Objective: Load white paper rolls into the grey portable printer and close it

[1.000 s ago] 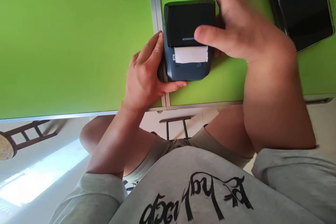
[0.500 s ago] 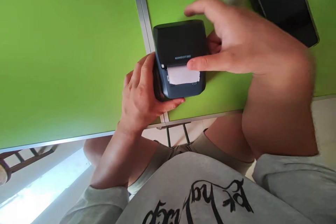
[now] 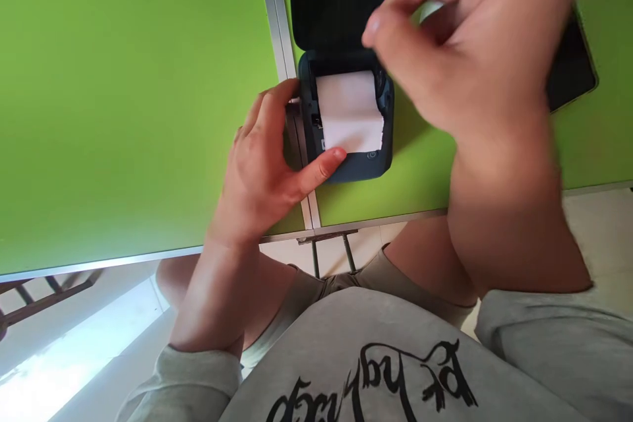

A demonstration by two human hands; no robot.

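Note:
A dark label printer (image 3: 363,168) with its lid (image 3: 341,3) swung up and back stands on the green table. Inside lies a white paper roll (image 3: 346,95), its loose end draped over the front edge. My left hand (image 3: 260,158) grips the printer's left side, fingers along the wall and thumb across the front corner, touching the paper's end. Raised beside the lid's right edge, my right hand (image 3: 459,46) is blurred by motion. Its fingers are half bent with a gap between them and the thumb, and nothing shows in its grasp.
A black tablet-like device (image 3: 573,66) lies to the right, partly behind my right forearm. Part of a white roll (image 3: 431,10) shows between my right fingers. A metal seam (image 3: 279,26) runs along the table left of the printer, and the table's front edge (image 3: 148,254) is near my lap.
The printer's lid has gone from closed to raised, uncovering the paper roll. My right hand has lifted up and away from the printer. My left thumb has moved onto the front.

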